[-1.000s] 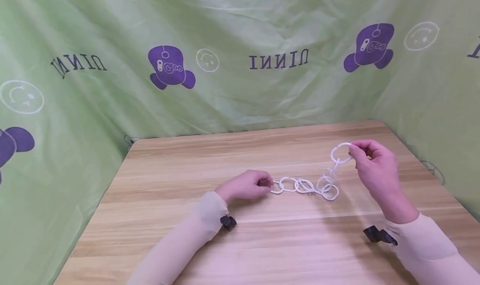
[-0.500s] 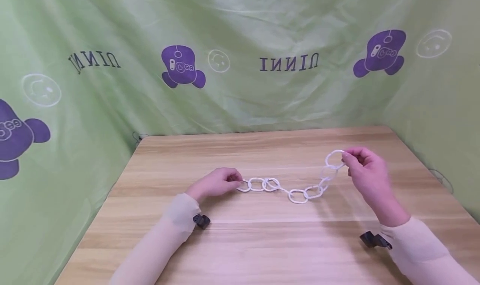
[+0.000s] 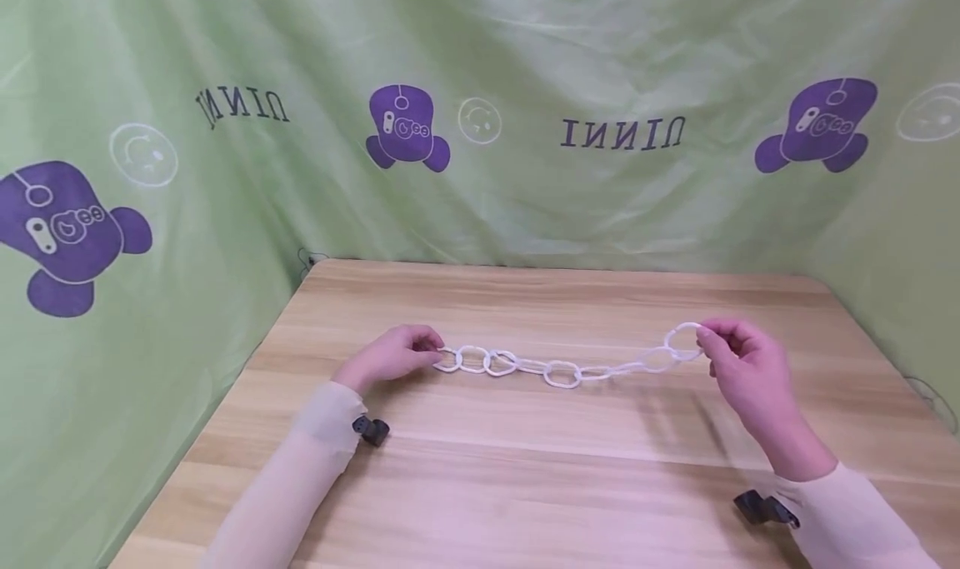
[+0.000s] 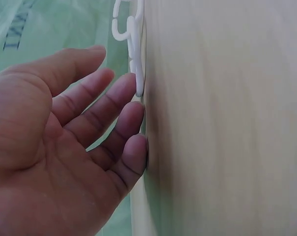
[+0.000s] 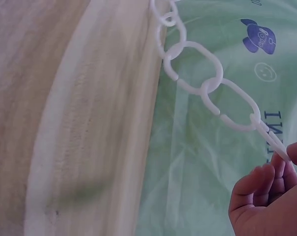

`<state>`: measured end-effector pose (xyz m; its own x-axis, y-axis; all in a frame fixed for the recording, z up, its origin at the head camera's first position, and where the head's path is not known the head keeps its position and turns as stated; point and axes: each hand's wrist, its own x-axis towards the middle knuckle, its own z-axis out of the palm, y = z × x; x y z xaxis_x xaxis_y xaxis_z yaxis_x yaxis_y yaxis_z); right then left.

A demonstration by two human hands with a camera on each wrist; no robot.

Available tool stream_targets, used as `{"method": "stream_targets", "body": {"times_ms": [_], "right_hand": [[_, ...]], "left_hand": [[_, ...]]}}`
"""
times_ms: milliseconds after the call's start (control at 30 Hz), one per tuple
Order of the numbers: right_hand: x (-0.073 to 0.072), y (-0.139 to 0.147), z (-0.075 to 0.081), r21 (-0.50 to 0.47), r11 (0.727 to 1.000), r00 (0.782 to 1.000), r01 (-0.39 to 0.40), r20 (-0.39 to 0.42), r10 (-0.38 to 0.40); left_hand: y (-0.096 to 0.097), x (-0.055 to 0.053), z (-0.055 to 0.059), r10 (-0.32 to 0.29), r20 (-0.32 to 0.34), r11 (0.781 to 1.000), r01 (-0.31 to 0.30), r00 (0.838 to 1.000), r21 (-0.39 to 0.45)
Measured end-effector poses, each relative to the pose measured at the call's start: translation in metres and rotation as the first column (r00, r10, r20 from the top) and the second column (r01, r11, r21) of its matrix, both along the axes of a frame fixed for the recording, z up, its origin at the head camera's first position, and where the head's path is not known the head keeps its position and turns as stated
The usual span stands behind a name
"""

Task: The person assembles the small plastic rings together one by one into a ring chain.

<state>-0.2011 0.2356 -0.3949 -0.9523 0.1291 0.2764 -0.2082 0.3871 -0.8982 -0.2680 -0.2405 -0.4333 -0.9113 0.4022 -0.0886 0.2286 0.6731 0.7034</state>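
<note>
A white plastic chain (image 3: pixel 579 376) of several oval links stretches left to right between the hands. My right hand (image 3: pixel 753 377) pinches its right end link between thumb and fingers, holding that end off the table. In the right wrist view the raised links (image 5: pixel 219 73) show small gaps in their sides. My left hand (image 3: pixel 397 356) rests at the left end, low over the table. Its fingers are loosely bent, with the thumb well apart from them, in the left wrist view. There the end link (image 4: pixel 139 83) touches or lies just beside the fingertips.
The wooden table (image 3: pixel 480 477) spreads under both arms. A green printed curtain (image 3: pixel 525 211) hangs behind it and at both sides. Black wrist cameras (image 3: pixel 371 430) sit on the sleeves, and a thin cable (image 3: pixel 309 259) shows at the table's back left corner.
The hands have moved apart, the left one leftward. The chain, bunched near the right hand a second ago, is now drawn out nearly straight. The head view has turned left.
</note>
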Motion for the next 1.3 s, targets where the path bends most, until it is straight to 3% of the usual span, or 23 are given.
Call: {"method": "stream_targets", "body": {"times_ms": [133,400,533,700,867,1033,1300], "right_hand": [[-0.002,0.002,-0.008,0.018,1.000,1.000,-0.003,0.023,0.003],[-0.003,0.011,-0.022,0.124,0.992,0.985,0.013,0.172,-0.035],[-0.004,0.018,-0.024,0.137,0.990,0.976,0.012,0.212,-0.041],[-0.005,0.025,-0.025,0.180,0.984,0.970,-0.006,0.242,-0.039],[-0.008,0.026,-0.025,0.287,0.956,0.957,-0.067,0.290,-0.020],[-0.011,0.029,-0.029,0.332,0.933,0.932,-0.142,0.362,0.013],[-0.015,0.039,-0.034,0.227,0.951,0.863,-0.207,0.500,0.069]], "left_hand": [[-0.016,-0.002,0.002,0.036,-0.006,0.999,-0.036,0.999,-0.022],[-0.041,0.005,0.009,0.080,0.054,0.996,-0.078,0.995,-0.040],[-0.049,0.004,0.010,0.096,0.042,0.994,-0.094,0.995,-0.051],[-0.052,0.003,0.008,0.097,0.053,0.994,-0.094,0.994,-0.049],[-0.050,0.003,0.007,0.103,0.059,0.994,-0.100,0.993,-0.047],[-0.048,0.005,0.009,0.095,0.049,0.995,-0.093,0.994,-0.048],[-0.043,0.001,0.011,0.068,0.035,0.997,-0.066,0.997,-0.048]]}}
